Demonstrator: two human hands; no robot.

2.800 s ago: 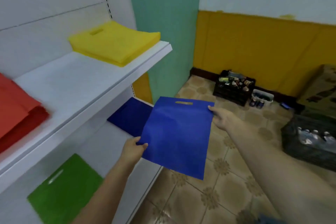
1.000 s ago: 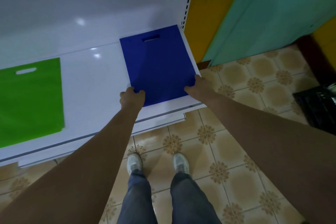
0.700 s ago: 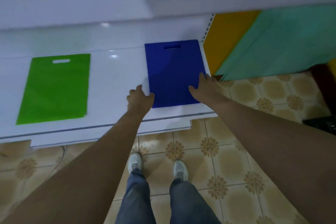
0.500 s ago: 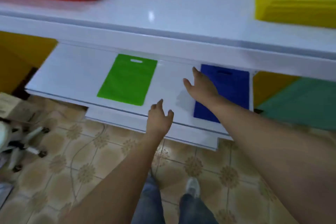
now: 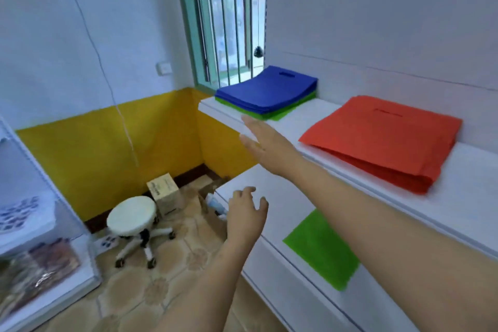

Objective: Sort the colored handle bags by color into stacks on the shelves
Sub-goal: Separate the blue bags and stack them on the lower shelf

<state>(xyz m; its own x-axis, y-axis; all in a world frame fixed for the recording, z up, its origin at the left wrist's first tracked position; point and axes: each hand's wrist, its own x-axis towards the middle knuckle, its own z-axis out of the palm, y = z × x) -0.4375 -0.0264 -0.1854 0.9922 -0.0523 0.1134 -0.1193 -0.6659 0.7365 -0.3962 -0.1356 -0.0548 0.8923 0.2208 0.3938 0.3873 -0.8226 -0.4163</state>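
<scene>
Now both hands are empty with fingers spread: the right hand point(image 5: 265, 143) reaches toward the mixed pile of flat blue fabric handle bags point(image 5: 268, 89) over green ones on the far upper white shelf point(image 5: 458, 197), left of the red fabric bag stack point(image 5: 382, 140); the left hand point(image 5: 246, 217) hovers lower, near a single green fabric bag point(image 5: 322, 248).

Two bag stacks point(image 5: 269, 94) point(image 5: 382, 140) side by side on upper shelf point(image 5: 471, 197); single bag point(image 5: 320, 248) on lower shelf point(image 5: 283, 286); stool point(image 5: 132, 214) left, on floor.

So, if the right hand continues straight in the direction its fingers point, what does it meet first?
Most likely the mixed stack at the upper shelf's far end, blue bags on green. The right hand is open, fingers aimed there, nothing visible between; depth is uncertain.
</scene>
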